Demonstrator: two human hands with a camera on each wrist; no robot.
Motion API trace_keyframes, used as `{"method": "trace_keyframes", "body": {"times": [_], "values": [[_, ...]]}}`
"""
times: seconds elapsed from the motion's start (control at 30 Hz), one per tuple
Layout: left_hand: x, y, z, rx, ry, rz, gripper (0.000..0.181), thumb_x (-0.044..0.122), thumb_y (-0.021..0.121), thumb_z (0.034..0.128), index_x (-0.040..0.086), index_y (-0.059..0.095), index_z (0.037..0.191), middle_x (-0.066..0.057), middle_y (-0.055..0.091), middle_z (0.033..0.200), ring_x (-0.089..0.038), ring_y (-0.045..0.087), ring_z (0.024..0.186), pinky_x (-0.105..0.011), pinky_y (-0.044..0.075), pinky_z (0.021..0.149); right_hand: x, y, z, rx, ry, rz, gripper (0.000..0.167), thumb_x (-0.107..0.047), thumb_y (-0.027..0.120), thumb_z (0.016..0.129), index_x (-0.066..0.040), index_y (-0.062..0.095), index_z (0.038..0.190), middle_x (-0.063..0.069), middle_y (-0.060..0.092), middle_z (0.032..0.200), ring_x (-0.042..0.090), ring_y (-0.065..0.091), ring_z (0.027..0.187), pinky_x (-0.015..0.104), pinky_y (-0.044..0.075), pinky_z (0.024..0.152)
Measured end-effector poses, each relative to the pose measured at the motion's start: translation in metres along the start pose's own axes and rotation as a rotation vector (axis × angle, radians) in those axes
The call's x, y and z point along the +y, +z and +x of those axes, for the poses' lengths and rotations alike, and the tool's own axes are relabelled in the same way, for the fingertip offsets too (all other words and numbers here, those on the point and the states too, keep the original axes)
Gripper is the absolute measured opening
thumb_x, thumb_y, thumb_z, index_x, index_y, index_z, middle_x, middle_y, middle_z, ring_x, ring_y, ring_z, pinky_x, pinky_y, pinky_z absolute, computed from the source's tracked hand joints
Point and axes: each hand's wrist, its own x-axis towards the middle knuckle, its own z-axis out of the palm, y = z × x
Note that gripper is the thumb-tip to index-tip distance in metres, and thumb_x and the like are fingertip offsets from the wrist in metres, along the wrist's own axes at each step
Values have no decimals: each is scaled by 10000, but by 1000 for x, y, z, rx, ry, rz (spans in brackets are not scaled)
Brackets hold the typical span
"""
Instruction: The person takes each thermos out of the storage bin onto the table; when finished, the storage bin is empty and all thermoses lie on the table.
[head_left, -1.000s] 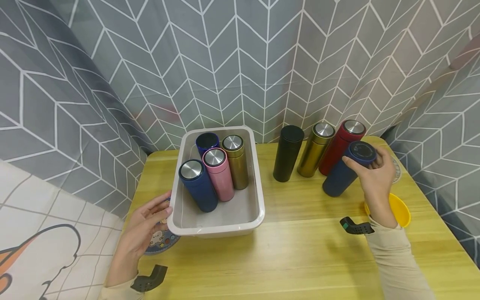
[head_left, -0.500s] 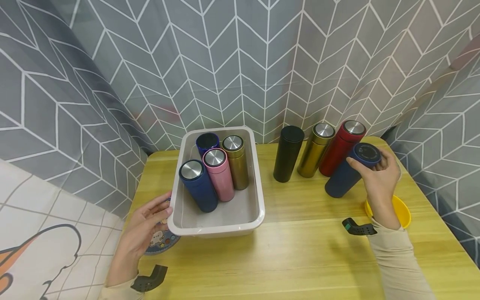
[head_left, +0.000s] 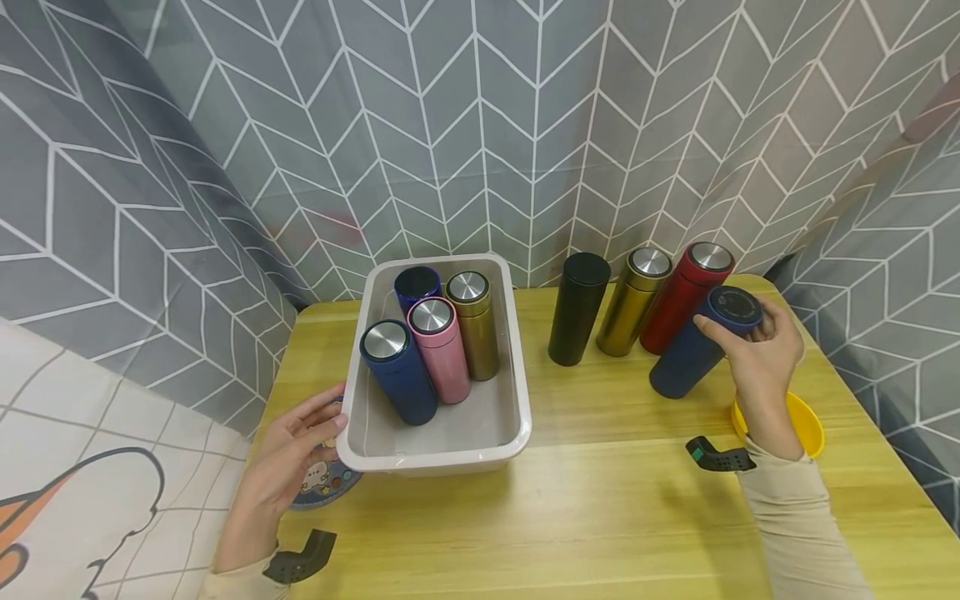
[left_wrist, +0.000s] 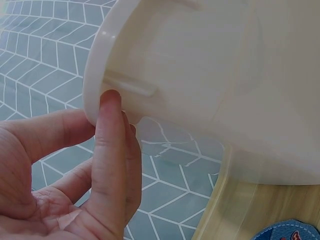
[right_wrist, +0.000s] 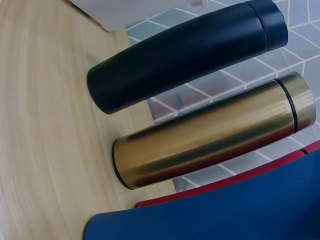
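Note:
My right hand (head_left: 767, 358) grips a dark blue thermos bottle (head_left: 684, 358) near its top, thumb on the near side. That bottle stands on the table, in front of a red thermos (head_left: 678, 304); its blue side (right_wrist: 210, 215) fills the bottom of the right wrist view. With thumb and fingers my left hand (head_left: 288, 450) pinches the rim of a white plastic bin (left_wrist: 97, 65). Inside the bin stand a blue thermos (head_left: 405, 383), a pink one (head_left: 444, 358), a gold one (head_left: 477, 337) and a shiny blue one with a black lid (head_left: 417, 283).
Left of the red thermos stand a gold thermos (right_wrist: 210, 135) and a black thermos (right_wrist: 185, 57). A yellow bowl (head_left: 806, 425) is partly hidden by my right wrist. A patterned coaster (head_left: 322, 487) lies beside the bin. Grey patterned curtain (head_left: 510, 125) hangs behind the wooden table (head_left: 570, 517).
My right hand and the dark blue thermos have shifted slightly to the right since the first frame, and barely move after that. The left hand stays on the bin's rim.

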Motion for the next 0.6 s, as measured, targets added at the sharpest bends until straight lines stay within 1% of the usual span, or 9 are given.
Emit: {"method": "trace_keyframes", "body": {"times": [0.17, 0.27, 0.43, 0.53, 0.6], "values": [[0, 0, 0, -1, -4, 1, 503, 75, 604, 1003, 82, 485, 1492, 134, 678, 1109, -43, 660, 932, -216, 595, 685, -1, 1, -2, -18, 9, -53, 687, 32, 888, 689, -167, 573, 1266, -120, 657, 1113, 36, 607, 1040, 37, 486, 815], [0, 0, -1, 2, -5, 1, 496, 74, 608, 1000, 89, 497, 1484, 135, 679, 1104, -43, 661, 928, -214, 595, 683, -2, 1, -3, -17, 17, -66, 679, 7, 893, 699, -180, 574, 1269, -129, 660, 1126, 34, 601, 1058, 35, 481, 831], [1, 1, -1, 2, -6, 4, 500, 77, 609, 1000, 84, 493, 1487, 134, 679, 1106, -42, 662, 930, -214, 594, 686, -4, 1, -4, -8, 24, -94, 730, 0, 895, 700, -172, 569, 1330, -120, 644, 1166, 45, 589, 1099, 34, 483, 861], [0, 0, 0, -2, -4, -1, 502, 75, 607, 1001, 85, 490, 1489, 132, 675, 1112, -41, 663, 929, -212, 593, 684, -6, 1, -5, -8, 15, -74, 778, 23, 889, 695, -146, 555, 1377, -106, 635, 1185, 50, 589, 1094, 35, 491, 844], [-1, 0, 0, -4, -2, -3, 503, 74, 604, 1002, 81, 486, 1491, 132, 674, 1116, -40, 665, 928, -212, 593, 683, -8, 2, -5, -10, -5, -31, 773, 53, 880, 692, -119, 563, 1376, -81, 639, 1193, 65, 599, 1085, 37, 497, 828]]}}
